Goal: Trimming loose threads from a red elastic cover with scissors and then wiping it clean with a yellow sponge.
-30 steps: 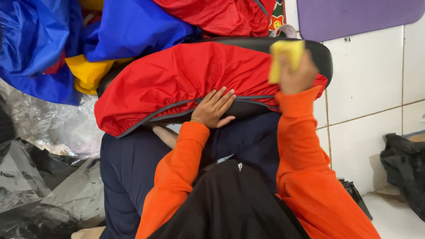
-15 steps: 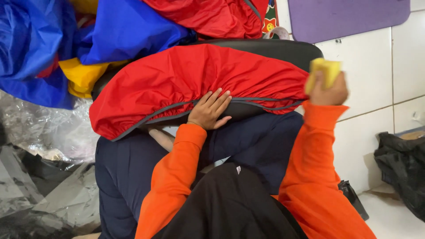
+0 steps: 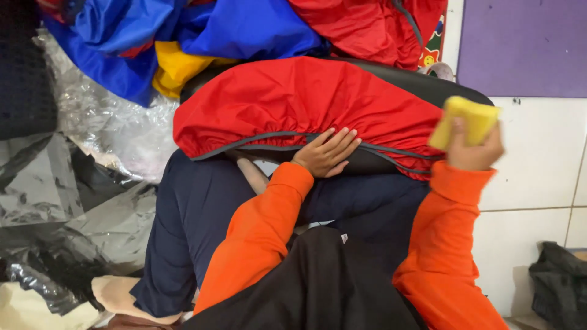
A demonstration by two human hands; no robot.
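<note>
Several heaps of blue, red and yellow fabric [image 3: 244, 27] fill the top of the view, with crumpled clear and grey plastic sheeting [image 3: 73, 189] spread over the floor at the left. Next in size, a black padded seat [image 3: 428, 85] lies across the person's lap in dark blue trousers [image 3: 195, 220], and a red elastic-edged cover [image 3: 306, 98] is stretched over most of it, its grey hem running along the lower edge. White floor tiles [image 3: 538, 159] and a purple mat [image 3: 520, 43] lie at the right, a black bag [image 3: 559, 278] in the lower right corner. The left hand [image 3: 326, 153] rests flat with fingers spread on the cover's hem. The right hand [image 3: 474, 150], blurred, is closed around a yellow sponge [image 3: 465, 122], held just beside the seat's right end.
</note>
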